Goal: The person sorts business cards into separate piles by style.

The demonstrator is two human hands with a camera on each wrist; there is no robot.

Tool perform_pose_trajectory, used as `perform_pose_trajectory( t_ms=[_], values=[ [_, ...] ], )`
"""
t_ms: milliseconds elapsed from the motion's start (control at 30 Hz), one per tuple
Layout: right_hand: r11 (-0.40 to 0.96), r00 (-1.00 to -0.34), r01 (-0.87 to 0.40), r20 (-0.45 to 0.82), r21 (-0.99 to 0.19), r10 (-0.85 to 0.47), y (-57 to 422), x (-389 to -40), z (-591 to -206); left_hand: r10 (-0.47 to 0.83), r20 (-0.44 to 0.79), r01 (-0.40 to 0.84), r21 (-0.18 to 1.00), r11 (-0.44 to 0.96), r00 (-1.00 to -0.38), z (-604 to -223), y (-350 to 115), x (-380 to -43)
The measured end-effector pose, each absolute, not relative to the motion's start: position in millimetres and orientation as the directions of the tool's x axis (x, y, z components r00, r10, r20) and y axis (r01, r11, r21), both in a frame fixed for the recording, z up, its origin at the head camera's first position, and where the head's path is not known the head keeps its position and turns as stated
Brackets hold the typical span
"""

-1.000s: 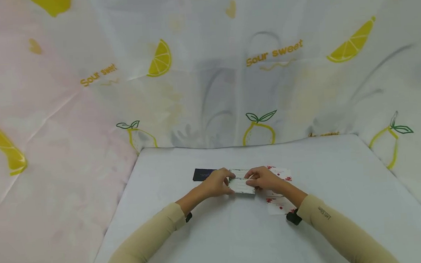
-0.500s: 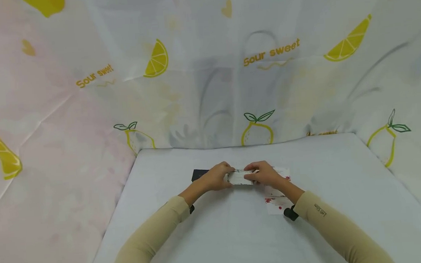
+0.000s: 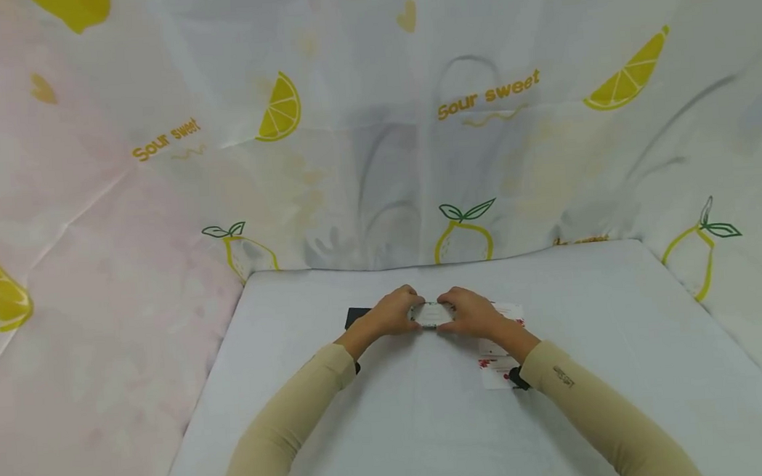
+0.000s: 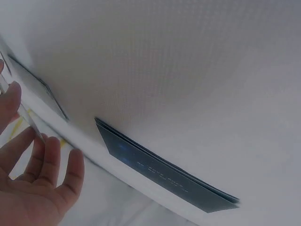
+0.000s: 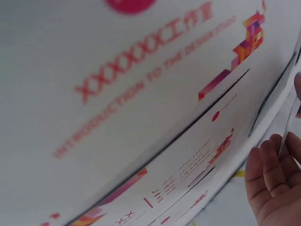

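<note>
Between my two hands is a white business card with a dark leafy border, near the back of the table. My left hand pinches its left end, thumb at the near edge and fingers at the far edge. At the right end, my right hand grips it the same way. The wrist views show the held card almost edge-on, raised over another flat card on the table. Dark business cards lie stacked beside my left hand. White business cards with red print lie beneath my right wrist.
The white-covered table reaches back to a lemon-print curtain. In the head view, the dark cards are partly hidden by my left hand, and the red-printed cards partly by my right arm.
Both hands have carried the card toward the back of the table, over the card lying there. My right thumb has shifted from the card's face to its near edge.
</note>
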State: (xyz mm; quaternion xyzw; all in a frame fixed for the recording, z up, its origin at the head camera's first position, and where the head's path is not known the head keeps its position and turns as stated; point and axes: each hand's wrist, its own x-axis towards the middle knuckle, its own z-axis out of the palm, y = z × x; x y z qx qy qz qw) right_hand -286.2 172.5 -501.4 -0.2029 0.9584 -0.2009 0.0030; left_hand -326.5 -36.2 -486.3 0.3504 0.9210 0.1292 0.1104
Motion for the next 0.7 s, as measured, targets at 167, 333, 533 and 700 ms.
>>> perform_pose_trajectory(
  t_ms=[167,333,533,700],
  values=[
    [0.847,-0.923,-0.370,0.049,-0.382,-0.381,167.7,-291.1,-504.4,0.653,-0.119,0.593,0.320,0.739,-0.748,-489.6,-34.8,-331.2],
    [0.855,-0.932,-0.336,0.009,-0.395,-0.362,162.7,-292.3,-504.8,0.620,-0.164,0.558,0.307,0.771,-0.767,-493.3,-31.5,-333.3],
    [0.879,-0.944,-0.285,-0.050,-0.381,-0.327,161.1,-292.4,-503.8,0.609,-0.189,0.548,0.294,0.783,-0.770,-495.0,-28.5,-332.7],
    [0.871,-0.941,-0.289,-0.052,-0.398,-0.336,161.0,-293.7,-504.5,0.599,-0.198,0.533,0.301,0.791,-0.776,-494.4,-26.8,-332.7]
  ],
)
